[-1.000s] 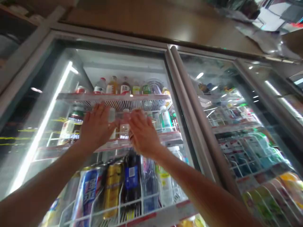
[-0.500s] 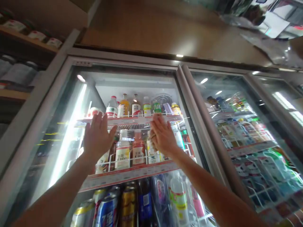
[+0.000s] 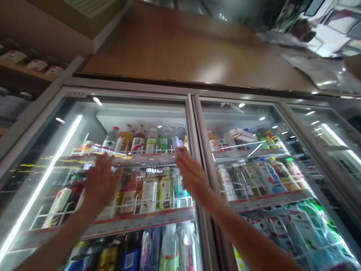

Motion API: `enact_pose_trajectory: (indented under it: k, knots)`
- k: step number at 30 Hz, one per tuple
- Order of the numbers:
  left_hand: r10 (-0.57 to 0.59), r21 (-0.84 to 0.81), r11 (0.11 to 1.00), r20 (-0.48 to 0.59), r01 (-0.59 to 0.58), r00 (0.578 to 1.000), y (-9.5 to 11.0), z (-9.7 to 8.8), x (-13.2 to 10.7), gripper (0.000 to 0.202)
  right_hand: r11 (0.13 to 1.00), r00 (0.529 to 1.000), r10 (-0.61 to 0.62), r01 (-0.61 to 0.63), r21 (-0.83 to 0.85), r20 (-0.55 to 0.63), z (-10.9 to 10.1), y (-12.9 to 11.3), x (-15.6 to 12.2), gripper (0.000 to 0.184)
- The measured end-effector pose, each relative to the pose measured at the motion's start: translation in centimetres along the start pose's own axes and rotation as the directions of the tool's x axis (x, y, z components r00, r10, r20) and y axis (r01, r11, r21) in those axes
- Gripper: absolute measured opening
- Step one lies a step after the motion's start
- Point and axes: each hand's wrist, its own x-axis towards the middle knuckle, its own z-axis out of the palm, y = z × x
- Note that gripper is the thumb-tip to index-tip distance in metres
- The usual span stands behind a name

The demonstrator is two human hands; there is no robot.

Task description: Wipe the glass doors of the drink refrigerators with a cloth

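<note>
My left hand (image 3: 100, 182) is raised, slightly blurred, with the fingers stretched out and nothing in it. My right hand (image 3: 193, 175), also empty, has straight fingers and lies near the upright door frame (image 3: 202, 150). Both are in front of a drinks fridge's left glass door (image 3: 132, 109); whether either palm touches the glass I cannot tell. Behind the glass, juice bottles (image 3: 123, 142) line the top shelf. A yellow-labelled bottle (image 3: 166, 192) stands on the middle shelf between my hands. Lower down are cans and a clear bottle (image 3: 170, 246).
To the right, another glass door (image 3: 242, 116) covers more bottles and cartons. A brown wooden panel (image 3: 169, 49) runs above the fridge. Jars (image 3: 36, 64) stand on a side shelf at upper left. Clear plastic sheeting (image 3: 318, 67) hangs at upper right.
The view has shifted, so the fridge sits further left and lower, showing more of the right door. My left hand appears lower and further left; both hands stay open.
</note>
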Motion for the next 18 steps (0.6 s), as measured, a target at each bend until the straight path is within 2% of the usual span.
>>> enact_pose_trajectory:
  k: [2,4,6,8,10,11,12,13,15,16,18]
  knots:
    - [0.127,-0.129,0.984,0.022,-0.123,0.992,8.2,1.6,1.0,0.051,0.985,0.972,0.166,-0.171,-0.012,-0.166,-3.1,6.4,-1.1,0.052]
    - [0.249,-0.213,0.946,-0.007,-0.244,0.969,16.3,3.6,2.3,0.049,0.957,0.939,0.271,-0.287,-0.047,-0.214,-4.8,11.5,-2.5,0.051]
    - [0.332,-0.247,0.915,0.015,-0.318,0.943,23.0,5.3,4.0,0.049,0.951,0.949,0.281,-0.295,-0.088,-0.144,-4.8,14.3,-3.5,0.046]
    - [0.357,-0.231,0.915,0.081,-0.331,0.93,27.7,6.8,5.8,0.049,0.973,0.978,0.2,-0.193,-0.123,0.05,-4.0,15.5,-3.5,0.042]
    - [0.35,-0.177,0.93,0.153,-0.323,0.924,30.5,7.9,7.3,0.049,0.986,0.95,0.118,-0.076,-0.151,0.289,-3.5,16.6,-2.7,0.044]
    - [0.343,-0.143,0.937,0.184,-0.32,0.921,31.2,8.4,7.9,0.049,0.981,0.918,0.131,-0.066,-0.182,0.375,-3.7,17.6,-2.2,0.047]
    - [0.339,-0.108,0.94,0.212,-0.323,0.917,31.8,8.8,8.2,0.049,0.967,0.888,0.195,-0.102,-0.234,0.417,-4.4,19.0,-1.9,0.049]
    - [0.335,-0.072,0.942,0.233,-0.327,0.913,32.1,9.2,8.4,0.049,0.934,0.857,0.302,-0.18,-0.309,0.416,-5.5,20.8,-1.8,0.051]
    - [0.334,-0.001,0.938,0.259,-0.346,0.906,32.6,9.9,8.2,0.051,0.806,0.779,0.542,-0.376,-0.457,0.314,-8.5,25.1,-2.3,0.051]
    - [0.339,0.033,0.932,0.268,-0.36,0.902,32.9,10.3,8.0,0.052,0.739,0.744,0.62,-0.448,-0.503,0.249,-10.1,27.2,-2.8,0.05]
    - [0.344,0.092,0.92,0.28,-0.382,0.896,33.5,10.8,7.6,0.056,0.667,0.715,0.68,-0.514,-0.54,0.159,-12.2,30.1,-3.9,0.05]
